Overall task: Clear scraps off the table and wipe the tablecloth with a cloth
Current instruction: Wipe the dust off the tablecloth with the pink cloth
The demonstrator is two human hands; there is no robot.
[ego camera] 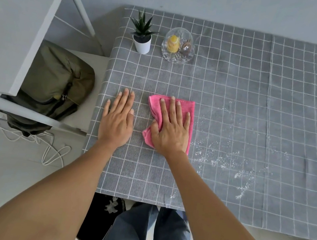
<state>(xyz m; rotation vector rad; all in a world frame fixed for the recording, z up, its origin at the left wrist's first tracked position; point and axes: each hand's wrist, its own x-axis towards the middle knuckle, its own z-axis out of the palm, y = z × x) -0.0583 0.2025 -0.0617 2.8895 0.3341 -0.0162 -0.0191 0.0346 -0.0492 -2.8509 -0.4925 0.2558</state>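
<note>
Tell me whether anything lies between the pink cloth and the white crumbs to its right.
Nothing visible does. The pink cloth, pressed under the right hand, has only bare tablecloth between it and the white crumbs.

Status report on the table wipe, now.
Left hand flat on grey tablecloth, bracing. Right hand pressing pink cloth. White crumbs remain right of cloth. Nothing blocking.

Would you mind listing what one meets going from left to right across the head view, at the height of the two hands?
Olive backpack → left hand, flat on the tablecloth → right hand pressing the pink cloth → white crumbs.
</note>
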